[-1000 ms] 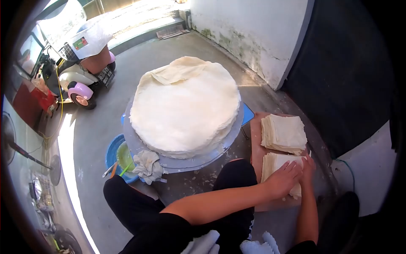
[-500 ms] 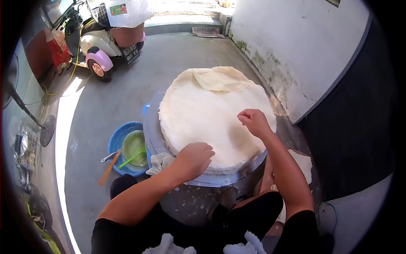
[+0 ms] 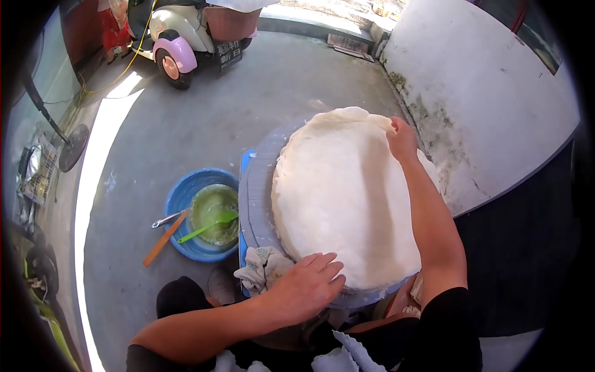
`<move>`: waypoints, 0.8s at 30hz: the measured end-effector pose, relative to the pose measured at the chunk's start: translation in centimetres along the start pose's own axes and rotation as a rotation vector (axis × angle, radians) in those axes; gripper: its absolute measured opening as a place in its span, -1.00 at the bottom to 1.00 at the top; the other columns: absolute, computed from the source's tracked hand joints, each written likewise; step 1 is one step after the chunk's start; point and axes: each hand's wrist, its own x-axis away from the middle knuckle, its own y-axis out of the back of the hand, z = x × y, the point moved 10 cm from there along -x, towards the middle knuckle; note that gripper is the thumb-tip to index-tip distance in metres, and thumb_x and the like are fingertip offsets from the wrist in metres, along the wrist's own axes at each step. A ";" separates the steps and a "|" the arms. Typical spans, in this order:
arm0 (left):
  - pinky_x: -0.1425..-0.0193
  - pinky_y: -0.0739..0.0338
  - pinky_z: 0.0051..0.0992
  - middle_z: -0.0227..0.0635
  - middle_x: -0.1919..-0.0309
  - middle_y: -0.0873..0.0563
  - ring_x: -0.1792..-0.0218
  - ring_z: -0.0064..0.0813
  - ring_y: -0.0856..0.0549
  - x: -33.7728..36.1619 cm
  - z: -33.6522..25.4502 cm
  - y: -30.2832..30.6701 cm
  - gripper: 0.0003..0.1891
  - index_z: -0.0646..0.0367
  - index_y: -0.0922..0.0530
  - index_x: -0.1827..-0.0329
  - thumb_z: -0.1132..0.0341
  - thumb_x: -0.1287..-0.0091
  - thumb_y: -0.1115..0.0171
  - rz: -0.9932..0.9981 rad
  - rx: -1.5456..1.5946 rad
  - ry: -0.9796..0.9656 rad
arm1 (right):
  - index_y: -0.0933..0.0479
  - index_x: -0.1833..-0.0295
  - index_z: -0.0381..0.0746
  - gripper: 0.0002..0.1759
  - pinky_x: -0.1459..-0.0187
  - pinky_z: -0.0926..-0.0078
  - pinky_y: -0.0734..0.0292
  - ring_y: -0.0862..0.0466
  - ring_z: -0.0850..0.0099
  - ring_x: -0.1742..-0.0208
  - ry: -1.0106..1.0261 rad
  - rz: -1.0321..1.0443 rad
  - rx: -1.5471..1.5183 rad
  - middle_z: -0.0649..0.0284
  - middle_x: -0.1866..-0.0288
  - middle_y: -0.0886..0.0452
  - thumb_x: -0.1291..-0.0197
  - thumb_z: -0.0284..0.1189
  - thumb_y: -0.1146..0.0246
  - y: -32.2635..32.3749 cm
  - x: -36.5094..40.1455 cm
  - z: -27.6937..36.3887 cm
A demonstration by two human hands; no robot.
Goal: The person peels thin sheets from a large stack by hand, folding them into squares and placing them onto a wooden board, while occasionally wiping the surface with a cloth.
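Pale and dough-like, a broad round stack (image 3: 341, 204) of thin layers is sitting in front of me on a grey board (image 3: 260, 192), which is probably giving the soft pile a flat, firm base. From my remote seat I am holding my left hand (image 3: 311, 280) at the near edge, its fingers loosely spread and gripping nothing; an open palm is likely suiting so soft a surface, though I cannot tell how firmly the fingertips are pressing. My right hand (image 3: 403, 139) is standing at the far right edge, fingers curled nearly closed and seemingly pinching the rim of the top sheet (image 3: 344, 180), perhaps because a narrow grip is sparing the thin material. Just beside my left hand, a crumpled cloth (image 3: 263, 268) is lying within easy reach. Left of the board, a blue basin (image 3: 178, 201) is holding a bowl (image 3: 211, 191); a green utensil (image 3: 201, 232) and a brown strip (image 3: 164, 240) are leaning outward, presumably so their ends are staying easy to grab.
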 end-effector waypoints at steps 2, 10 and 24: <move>-0.39 -0.44 -0.16 -0.09 -0.18 -0.62 -0.30 -0.05 -0.54 0.2 0.8 0.2 -0.60 0.26 -0.62 -0.08 0.31 -0.20 -0.39 0.021 -0.019 0.048 | -0.64 -0.13 -0.22 -0.62 -0.14 0.28 -0.57 -0.69 0.17 -0.10 0.026 0.106 -0.097 0.08 -0.07 -0.72 -0.17 -0.43 -0.31 -2.1 1.5 2.9; -0.37 -0.46 -0.20 -0.05 -0.19 -0.59 -0.31 -0.02 -0.51 1.1 5.8 1.4 -0.43 0.38 -0.52 -0.22 0.27 -0.17 -0.44 0.107 -0.152 0.326 | -0.70 0.18 -0.20 -0.86 0.16 0.29 -0.59 -0.70 0.25 0.24 0.466 0.407 -0.346 0.20 0.23 -0.69 -0.15 -0.47 -0.30 -5.8 13.9 18.9; -0.23 -0.55 -0.32 -0.03 -0.20 -0.55 -0.21 -0.17 -0.58 2.5 11.7 2.4 -0.41 0.48 -0.47 -0.24 0.32 -0.19 -0.39 0.003 -0.319 0.529 | -0.57 0.22 -0.26 -0.68 0.22 0.33 -0.59 -0.73 0.25 0.29 0.138 0.639 -0.296 0.13 0.36 -0.71 -0.04 -0.24 -0.39 -7.1 18.9 20.1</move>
